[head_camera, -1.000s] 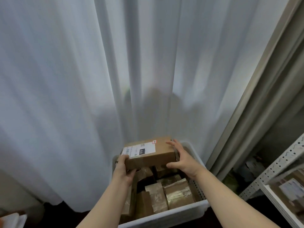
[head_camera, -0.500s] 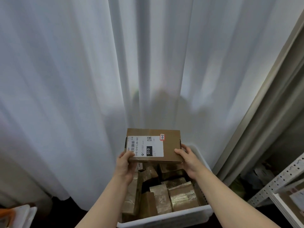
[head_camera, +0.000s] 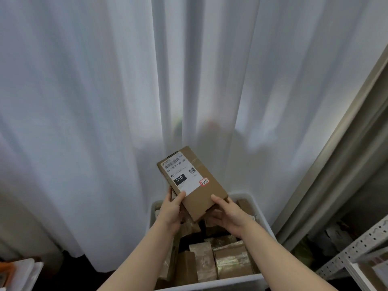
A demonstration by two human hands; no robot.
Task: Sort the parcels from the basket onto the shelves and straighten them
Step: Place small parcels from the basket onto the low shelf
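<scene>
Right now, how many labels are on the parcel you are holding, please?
2: a white shipping label across the top face, and a small red-edged sticker at its right corner. Hidden faces may carry more.

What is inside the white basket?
Brown taped parcels lie in the white basket. The held box, left hand and right hand cover its far part; contents there are hidden.

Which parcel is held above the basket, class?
The flat brown parcel with the white "010" label, gripped by the left hand and right hand. The other parcels lie down inside the basket.
</scene>
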